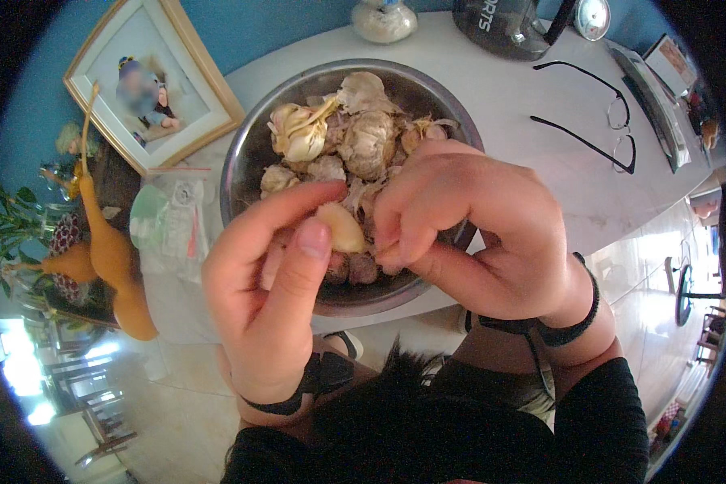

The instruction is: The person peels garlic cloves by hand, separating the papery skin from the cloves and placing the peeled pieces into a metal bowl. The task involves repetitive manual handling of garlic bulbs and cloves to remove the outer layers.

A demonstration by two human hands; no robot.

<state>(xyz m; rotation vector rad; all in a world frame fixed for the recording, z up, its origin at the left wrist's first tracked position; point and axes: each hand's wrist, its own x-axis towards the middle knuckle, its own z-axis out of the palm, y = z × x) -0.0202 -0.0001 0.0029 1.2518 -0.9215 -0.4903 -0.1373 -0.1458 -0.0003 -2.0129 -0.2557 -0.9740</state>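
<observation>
A peeled garlic clove (pixel 341 227) is pinched between the thumb and index finger of my left hand (pixel 272 278), over the near left part of a round metal bowl (pixel 448 97). Just right of the clove, my right hand (pixel 478 224) has its thumb and fingertips pressed together; whether they pinch a scrap of skin is hidden. In the bowl lie several garlic bulbs, among them a large dry one (pixel 368 145) and a partly opened pale bulb (pixel 301 133), with loose papery skins. My hands cover the bowl's near right part.
Left of the bowl are a clear plastic bag (pixel 181 224), a framed photo (pixel 218 103) and orange-brown gourds (pixel 106 254). Eyeglasses (pixel 620 130) lie on the white table (pixel 508 109) to the right. A glass jar (pixel 385 23) and a dark translucent bottle (pixel 502 30) stand behind the bowl.
</observation>
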